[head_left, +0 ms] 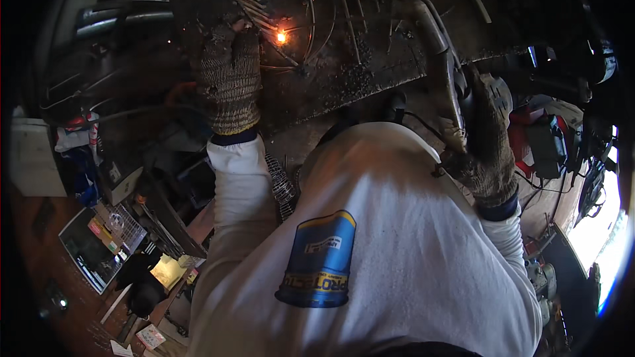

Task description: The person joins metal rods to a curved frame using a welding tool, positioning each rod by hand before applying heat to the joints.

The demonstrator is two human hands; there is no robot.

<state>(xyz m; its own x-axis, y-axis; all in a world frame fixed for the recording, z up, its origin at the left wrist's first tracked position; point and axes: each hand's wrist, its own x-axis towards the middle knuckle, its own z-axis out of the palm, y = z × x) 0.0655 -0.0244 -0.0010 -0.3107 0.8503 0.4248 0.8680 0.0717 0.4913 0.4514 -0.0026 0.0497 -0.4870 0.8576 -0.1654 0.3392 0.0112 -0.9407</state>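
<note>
A dim, cluttered workshop crowds in on both sides of us; nearest, our white shirt [423, 258] (a blue patch printed on its front) bulges toward the worktable [370, 82]; beyond it, our right hand [491, 149], in a knitted work glove, is closed round a long grey tool [433, 36] raised by the table's near edge, though we cannot tell how each finger sits; farther out, our left hand [231, 73], gloved too, reaches over the tabletop, its fingertips beside a bundle of thin rods [254, 8]; whether they pinch a rod or merely rest there we cannot tell; a glowing spot [282, 37] burns just beside the rods, close to those fingertips.

A burn looks the likeliest mishap, should the glove drift into the glow; a spark could scorch the loose shirt; a sweep of the tool might snag the loose rods [357, 20] strewn at the far side. The near edge runs slantwise between our hands; a bare stretch of tabletop there leaves some room to move, the rods hemming it in beyond.
</note>
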